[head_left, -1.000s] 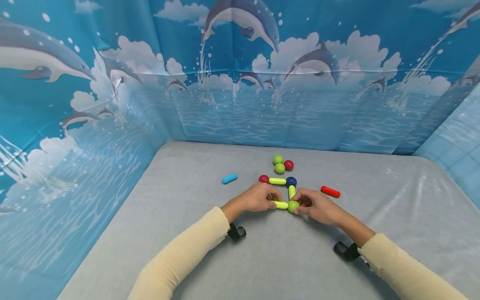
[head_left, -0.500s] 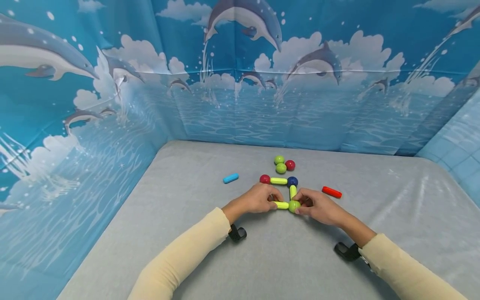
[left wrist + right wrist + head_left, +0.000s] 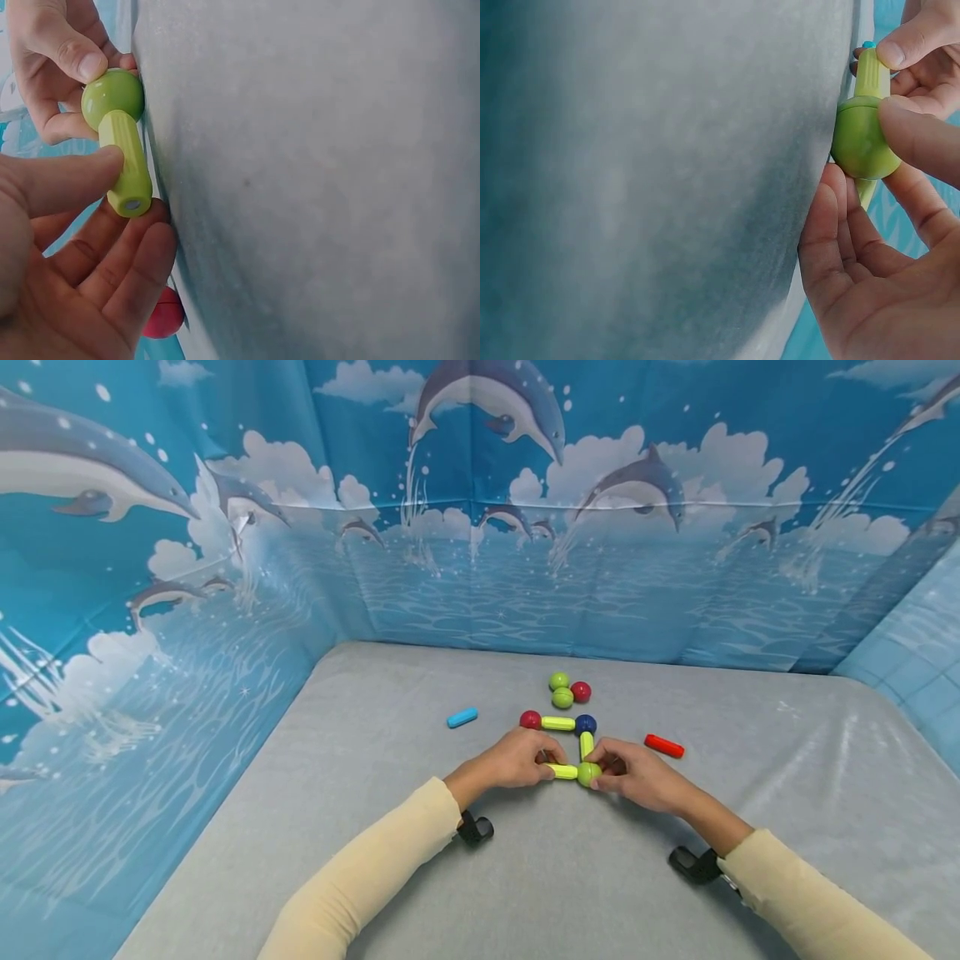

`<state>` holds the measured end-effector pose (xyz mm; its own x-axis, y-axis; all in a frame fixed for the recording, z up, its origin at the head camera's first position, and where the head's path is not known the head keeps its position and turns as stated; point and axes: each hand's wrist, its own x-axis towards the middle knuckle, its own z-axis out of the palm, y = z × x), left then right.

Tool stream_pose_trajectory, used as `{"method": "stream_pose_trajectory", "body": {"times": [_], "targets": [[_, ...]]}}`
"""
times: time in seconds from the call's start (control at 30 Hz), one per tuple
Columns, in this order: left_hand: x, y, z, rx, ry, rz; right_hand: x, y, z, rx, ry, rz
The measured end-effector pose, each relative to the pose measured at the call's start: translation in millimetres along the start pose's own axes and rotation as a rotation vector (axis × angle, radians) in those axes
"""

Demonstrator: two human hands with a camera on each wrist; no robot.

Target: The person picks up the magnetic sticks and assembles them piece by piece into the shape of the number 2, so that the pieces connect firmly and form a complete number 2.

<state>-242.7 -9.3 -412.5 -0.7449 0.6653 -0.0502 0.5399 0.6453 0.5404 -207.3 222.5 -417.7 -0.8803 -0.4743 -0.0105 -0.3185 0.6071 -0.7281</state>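
My left hand [image 3: 519,757] pinches a yellow-green ribbed rod [image 3: 129,169] between thumb and fingers; a small metallic disc shows at its free end. The rod's other end meets a green ball [image 3: 588,774], which my right hand [image 3: 636,772] grips with thumb and fingers. From that ball a second yellow-green rod [image 3: 587,745] runs back to a dark blue ball [image 3: 585,724]. A third such rod [image 3: 558,723] joins the blue ball to a red ball [image 3: 530,719] on the left, just behind my left fingers. Together the pieces form three sides of a square.
Behind the joined pieces, two green balls [image 3: 562,697] and a red ball [image 3: 581,692] sit clustered. A blue rod [image 3: 462,717] lies to the left, a red rod [image 3: 664,746] to the right. The grey-covered table [image 3: 525,893] ends at a dolphin-print curtain [image 3: 480,585].
The head view has shifted slightly. Both hands keep the same hold on the rod and the green ball, and the pieces stay as they were.
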Motion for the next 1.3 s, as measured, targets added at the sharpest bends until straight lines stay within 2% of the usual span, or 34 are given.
{"method": "stream_pose_trajectory", "body": {"times": [0.13, 0.23, 0.4, 0.53, 0.63, 0.83, 0.93, 1.03, 1.13, 1.3], "targets": [[1.1, -1.4, -6.6, -0.011, 0.017, -0.014, 0.7, 0.4, 0.3, -0.005, -0.005, -0.003], [7.2, -3.0, -17.0, 0.014, 0.076, -0.023, 0.2, 0.1, -0.3, 0.000, -0.011, -0.001], [28.1, -8.4, -32.6, 0.100, 0.227, -0.075, -1.5, -0.8, -2.8, 0.004, -0.012, 0.014], [48.0, -13.5, -32.9, 0.135, 0.290, -0.124, -2.3, 0.1, -3.7, 0.003, -0.018, 0.023], [60.1, -16.0, -28.9, 0.169, 0.279, -0.117, -2.0, 1.5, -3.2, 0.003, -0.021, 0.030], [74.4, -17.9, -23.7, 0.253, 0.178, -0.101, -0.6, 1.3, -2.1, 0.006, -0.019, 0.018], [76.1, -18.5, -22.8, 0.304, 0.173, -0.117, -0.3, 0.4, -1.6, 0.014, -0.019, 0.006], [75.5, -18.9, -21.9, 0.338, 0.195, -0.128, -0.6, 0.0, -1.4, 0.015, -0.018, 0.006], [76.2, -19.7, -20.3, 0.318, 0.191, -0.140, -0.8, 0.4, -1.8, 0.012, -0.016, 0.017], [76.2, -19.9, -17.9, 0.217, 0.179, -0.178, -0.7, -0.1, -1.8, 0.008, -0.019, 0.020]]}}
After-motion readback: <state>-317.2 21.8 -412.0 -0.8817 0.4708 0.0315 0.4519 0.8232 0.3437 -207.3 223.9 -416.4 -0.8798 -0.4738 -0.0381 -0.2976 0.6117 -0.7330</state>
